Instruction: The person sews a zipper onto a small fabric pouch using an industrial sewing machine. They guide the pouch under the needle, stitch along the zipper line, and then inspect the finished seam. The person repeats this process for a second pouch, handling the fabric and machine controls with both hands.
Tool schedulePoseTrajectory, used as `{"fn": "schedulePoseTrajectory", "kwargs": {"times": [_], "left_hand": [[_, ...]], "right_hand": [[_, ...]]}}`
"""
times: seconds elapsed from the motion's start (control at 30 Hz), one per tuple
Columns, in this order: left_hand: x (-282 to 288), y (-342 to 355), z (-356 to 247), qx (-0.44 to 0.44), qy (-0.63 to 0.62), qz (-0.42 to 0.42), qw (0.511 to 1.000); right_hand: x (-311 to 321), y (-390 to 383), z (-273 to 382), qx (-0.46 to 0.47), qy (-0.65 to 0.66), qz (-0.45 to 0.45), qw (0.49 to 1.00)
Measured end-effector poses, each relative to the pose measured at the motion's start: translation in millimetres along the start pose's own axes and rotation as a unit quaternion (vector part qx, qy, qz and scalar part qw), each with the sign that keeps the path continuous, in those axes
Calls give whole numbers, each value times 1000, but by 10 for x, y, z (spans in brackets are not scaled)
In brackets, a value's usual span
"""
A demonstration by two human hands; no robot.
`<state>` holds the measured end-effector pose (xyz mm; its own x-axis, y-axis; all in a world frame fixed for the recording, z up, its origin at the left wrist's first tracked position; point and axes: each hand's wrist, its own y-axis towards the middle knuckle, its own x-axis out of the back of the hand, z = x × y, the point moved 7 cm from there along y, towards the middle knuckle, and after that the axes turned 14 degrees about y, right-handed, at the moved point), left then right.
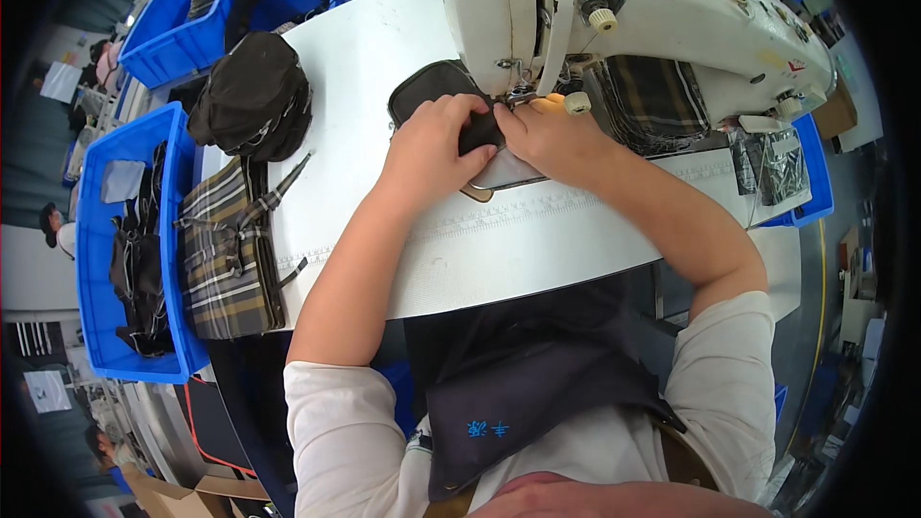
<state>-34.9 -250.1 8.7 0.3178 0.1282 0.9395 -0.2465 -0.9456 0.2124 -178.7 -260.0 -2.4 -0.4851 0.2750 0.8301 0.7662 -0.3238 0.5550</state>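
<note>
A dark fabric piece (422,88) with rounded corners lies on the white sewing table, its right side under the needle area of a white sewing machine (480,29). My left hand (430,149) rests on this piece with curled fingers, its thumb and fingertips closing on the dark cloth. Close to the presser foot (519,94), my right hand (558,142) has its fingers bent and pressed together on the cloth's right edge. The right fingertips are partly hidden by the machine head.
Left on the table are a heap of dark fabric pieces (251,96) and folded plaid cloth (225,259). A blue bin (88,259) stands beyond them. Stacked plaid pieces (657,101) lie under the machine arm, with plastic-wrapped items (775,165) farther right. A printed ruler (460,223) crosses the table.
</note>
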Motion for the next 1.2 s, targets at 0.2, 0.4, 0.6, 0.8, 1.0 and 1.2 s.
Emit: {"fn": "schedulePoseTrajectory", "kwargs": {"times": [0.2, 0.4, 0.6, 0.8, 1.0, 1.2], "left_hand": [[48, 23, -263, -93, 170, -123, 973], [-42, 94, -294, -48, 208, -127, 969], [-58, 72, -283, -8, 204, -142, 969], [-101, 99, -308, -7, 188, -164, 968], [-183, 79, -157, 33, 136, -162, 977], [-189, 67, -41, 60, 52, -119, 990]], "right_hand": [[117, 64, -34, -5, 57, -76, 995], [-38, 0, -117, -32, 88, -26, 995], [36, 71, -107, -29, 122, -9, 992], [38, 41, -109, 2, 155, -19, 988], [-15, 37, -78, 21, 106, 2, 994], [-26, 32, -90, -2, 147, -25, 989]]}}
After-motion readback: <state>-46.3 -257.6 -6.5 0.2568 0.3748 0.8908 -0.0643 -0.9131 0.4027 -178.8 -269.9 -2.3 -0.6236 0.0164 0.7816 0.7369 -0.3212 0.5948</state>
